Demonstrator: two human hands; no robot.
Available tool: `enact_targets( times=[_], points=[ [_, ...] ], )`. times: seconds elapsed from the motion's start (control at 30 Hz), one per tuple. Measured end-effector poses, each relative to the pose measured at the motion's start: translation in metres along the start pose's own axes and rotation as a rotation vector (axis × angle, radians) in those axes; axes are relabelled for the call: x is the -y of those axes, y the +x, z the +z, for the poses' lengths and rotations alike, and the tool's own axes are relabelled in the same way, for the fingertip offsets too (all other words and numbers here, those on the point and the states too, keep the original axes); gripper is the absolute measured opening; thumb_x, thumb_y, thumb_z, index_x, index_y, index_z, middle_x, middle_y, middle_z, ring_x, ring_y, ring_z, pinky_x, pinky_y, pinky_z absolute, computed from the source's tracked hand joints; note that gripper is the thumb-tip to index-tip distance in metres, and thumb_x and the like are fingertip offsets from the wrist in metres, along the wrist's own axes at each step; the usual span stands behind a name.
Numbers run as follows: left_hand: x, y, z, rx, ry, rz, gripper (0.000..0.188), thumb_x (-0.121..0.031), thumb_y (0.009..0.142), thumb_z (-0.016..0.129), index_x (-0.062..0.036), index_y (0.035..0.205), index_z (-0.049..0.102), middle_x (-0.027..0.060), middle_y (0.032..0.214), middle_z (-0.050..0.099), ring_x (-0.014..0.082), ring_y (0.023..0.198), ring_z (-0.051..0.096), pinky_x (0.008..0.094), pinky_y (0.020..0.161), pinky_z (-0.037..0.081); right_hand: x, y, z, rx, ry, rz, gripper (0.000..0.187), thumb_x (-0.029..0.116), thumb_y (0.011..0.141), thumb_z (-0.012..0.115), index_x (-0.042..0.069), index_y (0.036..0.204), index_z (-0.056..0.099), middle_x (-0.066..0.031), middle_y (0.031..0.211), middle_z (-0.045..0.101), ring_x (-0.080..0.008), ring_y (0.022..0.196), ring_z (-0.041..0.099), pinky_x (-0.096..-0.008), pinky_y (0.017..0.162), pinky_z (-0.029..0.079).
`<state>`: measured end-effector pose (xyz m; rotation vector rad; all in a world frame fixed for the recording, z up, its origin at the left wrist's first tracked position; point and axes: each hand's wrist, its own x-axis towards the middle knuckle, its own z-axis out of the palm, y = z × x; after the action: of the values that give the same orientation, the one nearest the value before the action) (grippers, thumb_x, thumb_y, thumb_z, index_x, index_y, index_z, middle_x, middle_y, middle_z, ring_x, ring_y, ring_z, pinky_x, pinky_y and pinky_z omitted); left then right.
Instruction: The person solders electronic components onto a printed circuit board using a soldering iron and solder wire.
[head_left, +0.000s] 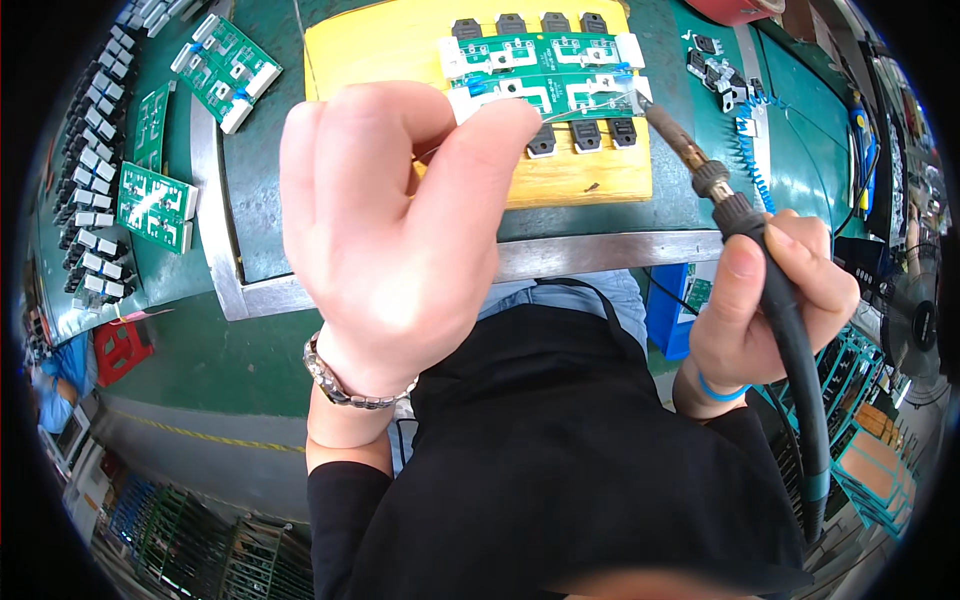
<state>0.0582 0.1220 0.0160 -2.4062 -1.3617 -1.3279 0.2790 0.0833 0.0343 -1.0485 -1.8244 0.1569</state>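
Note:
My left hand (pixel 400 220) is closed in a pinch on a thin solder wire (pixel 590 107), which runs right across the near green circuit board (pixel 560 95). My right hand (pixel 765 300) grips a soldering iron (pixel 745 215) by its black handle. The iron's tip meets the right end of that board, close to the wire's end. A second green board (pixel 545 52) lies just beyond it. Both sit on a yellow block (pixel 385 50), with black flat components (pixel 588 135) sticking out along the near and far sides. My left fingers hide part of the near board's left end.
At the left stand rows of black-and-white components (pixel 95 175) and finished-looking green boards (pixel 228 72). Loose black components (pixel 715 75) and a coiled blue cord (pixel 748 160) lie at the right. A metal rail (pixel 560 257) edges the bench; a blue bin (pixel 672 310) sits below it.

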Motion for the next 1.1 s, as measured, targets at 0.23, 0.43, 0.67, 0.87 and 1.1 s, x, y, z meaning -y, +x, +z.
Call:
enact_targets(
  times=[0.23, 0.43, 0.67, 0.87, 1.1],
  points=[
    [0.000, 0.000, 0.002, 0.026, -0.008, 0.017, 0.023, 0.001, 0.066, 0.078, -0.0051, 0.087, 0.073, 0.0017, 0.075, 0.046, 0.0165, 0.067, 0.046, 0.0279, 0.055, 0.037, -0.002, -0.003, -0.002, -0.009, 0.022, 0.019, 0.037, 0.000, 0.080, 0.073, -0.001, 0.105, 0.046, -0.0074, 0.071, 0.054, -0.0122, 0.056, 0.046, -0.0239, 0.051, 0.035],
    [-0.003, 0.003, 0.003, 0.075, -0.006, 0.017, 0.020, 0.000, 0.068, 0.077, -0.0057, 0.086, 0.072, 0.0019, 0.075, 0.047, 0.0168, 0.067, 0.047, 0.0280, 0.055, 0.037, -0.005, -0.006, -0.001, 0.019, 0.056, 0.026, 0.036, -0.003, 0.078, 0.073, -0.001, 0.104, 0.048, -0.0071, 0.070, 0.055, -0.0121, 0.054, 0.047, -0.0236, 0.051, 0.035],
    [0.000, 0.002, -0.001, 0.017, 0.060, 0.009, 0.017, -0.003, 0.071, 0.077, -0.0060, 0.087, 0.073, 0.0024, 0.076, 0.048, 0.0164, 0.065, 0.048, 0.0275, 0.053, 0.037, -0.005, -0.002, -0.001, 0.056, 0.068, -0.029, 0.037, -0.006, 0.076, 0.073, -0.002, 0.104, 0.049, -0.0071, 0.070, 0.056, -0.0117, 0.053, 0.044, -0.0248, 0.049, 0.033],
    [0.000, 0.000, -0.003, 0.019, 0.077, 0.000, 0.015, -0.004, 0.072, 0.077, -0.0052, 0.087, 0.073, 0.0022, 0.076, 0.049, 0.0156, 0.065, 0.049, 0.0265, 0.053, 0.037, -0.002, -0.006, 0.003, 0.009, 0.066, 0.018, 0.040, -0.007, 0.076, 0.073, -0.001, 0.105, 0.047, -0.0064, 0.069, 0.054, -0.0121, 0.052, 0.044, -0.0244, 0.048, 0.032],
    [0.002, -0.001, -0.004, 0.006, 0.072, -0.016, 0.015, -0.002, 0.072, 0.077, -0.0048, 0.087, 0.073, 0.0024, 0.076, 0.049, 0.0154, 0.065, 0.049, 0.0256, 0.053, 0.038, -0.003, -0.005, 0.003, 0.027, 0.058, 0.013, 0.041, -0.007, 0.075, 0.074, -0.001, 0.106, 0.047, -0.0067, 0.069, 0.054, -0.0123, 0.053, 0.045, -0.0247, 0.048, 0.032]
  ],
)
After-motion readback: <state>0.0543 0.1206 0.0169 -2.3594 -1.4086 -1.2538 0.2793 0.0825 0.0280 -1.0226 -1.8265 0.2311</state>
